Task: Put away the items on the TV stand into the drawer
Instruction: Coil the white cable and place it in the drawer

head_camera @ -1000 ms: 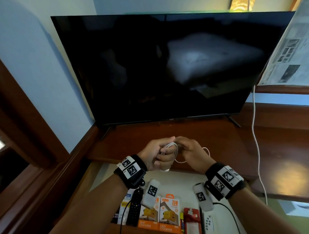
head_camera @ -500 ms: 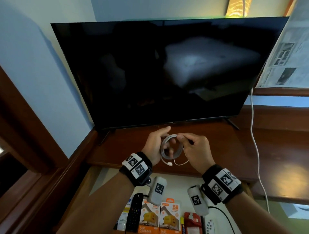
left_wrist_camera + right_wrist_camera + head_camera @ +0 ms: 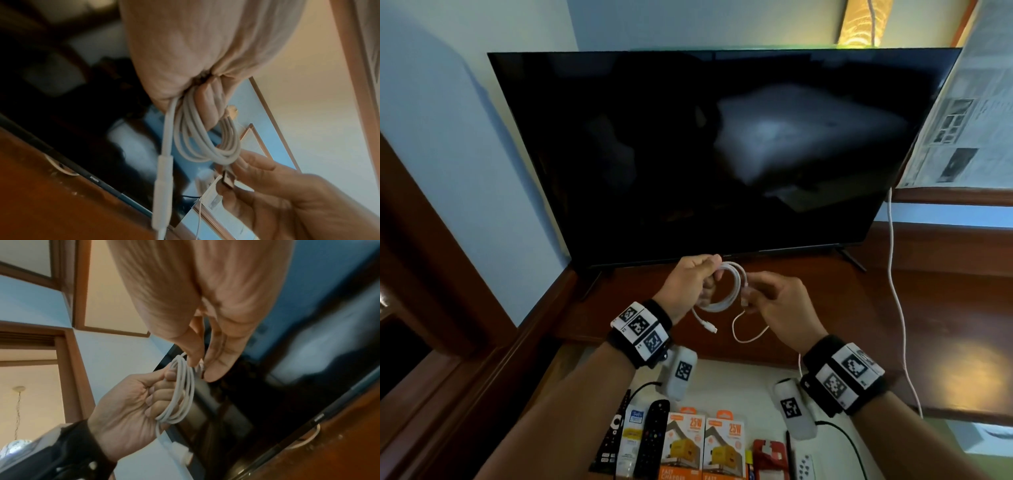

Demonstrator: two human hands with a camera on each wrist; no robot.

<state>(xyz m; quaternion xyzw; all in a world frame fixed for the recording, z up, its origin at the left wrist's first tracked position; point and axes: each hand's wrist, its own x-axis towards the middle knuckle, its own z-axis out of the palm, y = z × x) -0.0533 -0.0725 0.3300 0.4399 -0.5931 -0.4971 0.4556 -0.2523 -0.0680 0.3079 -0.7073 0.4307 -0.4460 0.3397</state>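
Note:
A white charging cable is wound into a small coil above the wooden TV stand. My left hand grips the coil's left side, its fingers curled through the loops. My right hand pinches the cable's free end between thumb and fingers at the coil's right side. One plug and a loose loop dangle below the coil. Beneath my wrists the open drawer holds two black remotes, two orange charger boxes and a red item.
A large dark TV stands at the back of the stand. Another white cord hangs down the right side. Newspaper covers the upper right. A blue wall and dark wooden frame lie to the left.
The hands have risen and drawn slightly apart. The cable went from bunched in both fists to an open round coil, with a plug and a loose loop now hanging below.

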